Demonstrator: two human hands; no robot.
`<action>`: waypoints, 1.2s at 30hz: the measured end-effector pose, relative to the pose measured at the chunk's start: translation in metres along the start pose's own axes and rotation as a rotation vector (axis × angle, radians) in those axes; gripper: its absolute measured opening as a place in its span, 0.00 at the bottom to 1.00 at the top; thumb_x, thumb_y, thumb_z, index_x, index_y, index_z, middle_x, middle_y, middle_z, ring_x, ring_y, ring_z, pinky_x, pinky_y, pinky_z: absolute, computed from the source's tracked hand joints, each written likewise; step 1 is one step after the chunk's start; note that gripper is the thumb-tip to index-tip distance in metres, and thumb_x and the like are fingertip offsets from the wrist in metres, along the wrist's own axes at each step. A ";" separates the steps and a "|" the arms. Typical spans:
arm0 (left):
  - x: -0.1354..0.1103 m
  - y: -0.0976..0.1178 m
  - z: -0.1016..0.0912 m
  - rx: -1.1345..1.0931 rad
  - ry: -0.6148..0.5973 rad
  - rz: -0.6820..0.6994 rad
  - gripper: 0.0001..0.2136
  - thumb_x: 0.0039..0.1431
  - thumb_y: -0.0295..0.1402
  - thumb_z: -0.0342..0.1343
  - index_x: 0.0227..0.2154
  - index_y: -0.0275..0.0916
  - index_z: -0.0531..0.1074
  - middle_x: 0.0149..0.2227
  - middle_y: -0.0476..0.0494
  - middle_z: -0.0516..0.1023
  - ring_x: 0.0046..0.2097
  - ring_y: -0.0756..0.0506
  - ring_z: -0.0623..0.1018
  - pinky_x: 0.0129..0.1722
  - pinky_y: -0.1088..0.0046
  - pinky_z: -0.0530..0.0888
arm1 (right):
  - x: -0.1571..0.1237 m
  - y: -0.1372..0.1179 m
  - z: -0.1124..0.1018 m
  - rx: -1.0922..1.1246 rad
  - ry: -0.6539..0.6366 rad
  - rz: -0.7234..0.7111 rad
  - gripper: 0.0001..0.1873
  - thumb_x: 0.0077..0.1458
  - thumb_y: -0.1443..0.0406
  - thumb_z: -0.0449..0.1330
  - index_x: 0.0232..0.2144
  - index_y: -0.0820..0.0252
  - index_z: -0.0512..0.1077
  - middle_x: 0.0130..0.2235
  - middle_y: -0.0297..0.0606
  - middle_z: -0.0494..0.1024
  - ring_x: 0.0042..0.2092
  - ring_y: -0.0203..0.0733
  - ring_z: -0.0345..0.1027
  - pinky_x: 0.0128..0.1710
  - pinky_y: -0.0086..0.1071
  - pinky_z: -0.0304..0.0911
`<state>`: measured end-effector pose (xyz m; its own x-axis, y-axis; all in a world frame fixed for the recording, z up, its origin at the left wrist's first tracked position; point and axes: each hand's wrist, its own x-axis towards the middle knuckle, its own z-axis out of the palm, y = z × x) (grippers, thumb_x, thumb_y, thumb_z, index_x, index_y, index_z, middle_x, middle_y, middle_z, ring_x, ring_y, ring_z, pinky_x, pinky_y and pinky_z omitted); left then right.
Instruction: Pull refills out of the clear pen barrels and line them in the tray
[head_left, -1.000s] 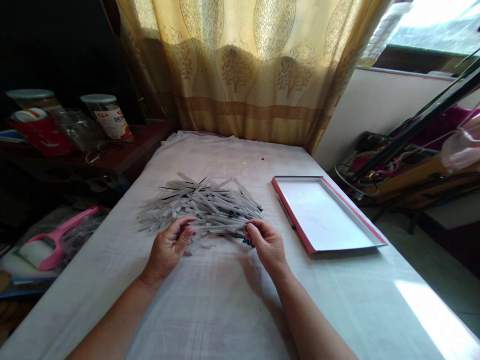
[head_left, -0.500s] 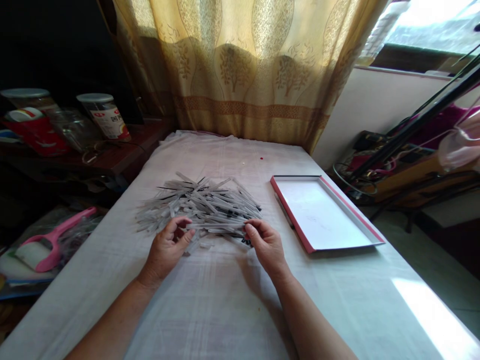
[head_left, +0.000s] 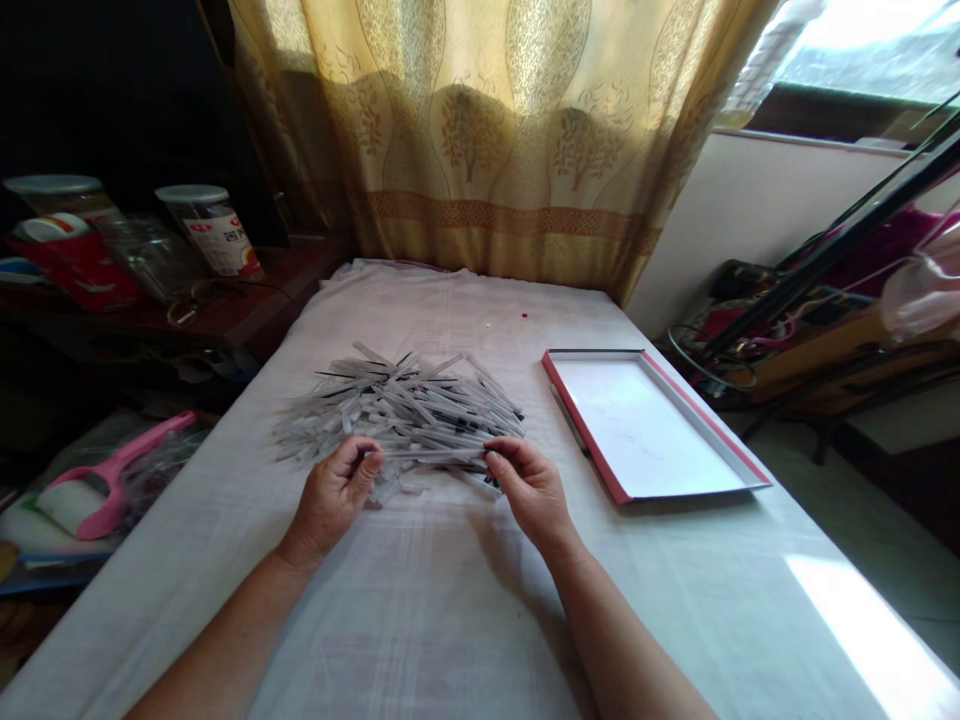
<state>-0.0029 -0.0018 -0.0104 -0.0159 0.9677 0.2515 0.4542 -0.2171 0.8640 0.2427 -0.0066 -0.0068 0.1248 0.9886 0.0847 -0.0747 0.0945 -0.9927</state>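
Observation:
A thin, translucent pen-like stick (head_left: 431,454) is held level between my two hands, over the near edge of a pile. My left hand (head_left: 337,490) pinches its left end between thumb and fingers. At the other end, the thumb and forefinger of my right hand (head_left: 531,490) are closed on the tip. Behind and beneath lies a loose pile of similar clear and greyish sticks (head_left: 405,395), several with black parts. Blur hides their exact kind.
Right of the pile, a shallow white box lid with pink sides (head_left: 637,430) lies on the pale cloth (head_left: 420,620). A slim dark pen-like stick (head_left: 568,418) rests along its left side. Jars (head_left: 217,235) and a pink-handled object (head_left: 112,480) are at the left.
The thumb and fingers of my left hand have closed onto the stick's left end; they were more apart before. My right hand keeps its pinch, barely shifted.

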 end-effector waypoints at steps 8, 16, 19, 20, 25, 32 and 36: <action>-0.001 0.003 0.001 -0.030 -0.075 -0.010 0.16 0.55 0.47 0.57 0.39 0.40 0.72 0.27 0.50 0.74 0.26 0.49 0.73 0.26 0.75 0.72 | 0.001 0.000 -0.003 -0.026 -0.005 0.002 0.12 0.46 0.56 0.68 0.32 0.57 0.78 0.27 0.34 0.78 0.27 0.36 0.70 0.27 0.30 0.67; 0.001 0.008 -0.002 0.095 -0.218 -0.014 0.21 0.60 0.51 0.48 0.21 0.39 0.69 0.19 0.50 0.70 0.22 0.49 0.71 0.22 0.77 0.68 | 0.003 0.000 -0.013 -0.175 -0.036 -0.110 0.10 0.50 0.57 0.65 0.32 0.56 0.79 0.29 0.37 0.79 0.30 0.39 0.70 0.29 0.32 0.67; 0.002 0.008 -0.006 0.058 -0.230 -0.083 0.25 0.60 0.54 0.47 0.17 0.40 0.65 0.14 0.53 0.63 0.19 0.51 0.65 0.19 0.78 0.64 | 0.005 0.000 -0.018 -0.200 -0.005 -0.141 0.09 0.50 0.58 0.65 0.32 0.56 0.79 0.30 0.37 0.79 0.31 0.40 0.71 0.30 0.32 0.67; 0.003 0.007 -0.008 0.038 -0.220 -0.111 0.26 0.59 0.55 0.47 0.16 0.40 0.64 0.13 0.54 0.61 0.18 0.51 0.63 0.18 0.77 0.63 | 0.006 -0.001 -0.020 -0.200 0.019 -0.142 0.09 0.50 0.58 0.65 0.32 0.56 0.79 0.30 0.37 0.79 0.30 0.39 0.71 0.30 0.32 0.67; 0.005 -0.002 -0.016 -0.035 -0.150 -0.187 0.25 0.57 0.56 0.49 0.18 0.39 0.66 0.15 0.53 0.64 0.18 0.52 0.63 0.17 0.77 0.62 | 0.008 -0.006 -0.033 -0.336 -0.078 -0.104 0.09 0.49 0.60 0.63 0.32 0.56 0.80 0.27 0.35 0.79 0.27 0.39 0.69 0.28 0.32 0.65; 0.004 0.000 -0.013 0.035 -0.171 -0.107 0.23 0.59 0.53 0.49 0.18 0.39 0.66 0.15 0.52 0.64 0.19 0.51 0.65 0.19 0.77 0.63 | 0.004 -0.010 -0.035 -0.798 -0.216 -0.262 0.07 0.49 0.67 0.62 0.28 0.52 0.80 0.27 0.33 0.79 0.26 0.38 0.67 0.29 0.31 0.62; 0.005 0.004 -0.013 0.039 -0.198 -0.095 0.23 0.58 0.53 0.49 0.18 0.39 0.66 0.14 0.53 0.63 0.19 0.51 0.64 0.20 0.77 0.63 | 0.005 -0.008 -0.036 -0.844 -0.205 -0.278 0.07 0.51 0.65 0.62 0.31 0.52 0.81 0.31 0.36 0.81 0.26 0.38 0.68 0.30 0.32 0.64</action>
<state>-0.0122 0.0008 0.0002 0.1133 0.9906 0.0762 0.4935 -0.1226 0.8611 0.2794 -0.0063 -0.0011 -0.1546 0.9520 0.2640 0.6906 0.2952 -0.6602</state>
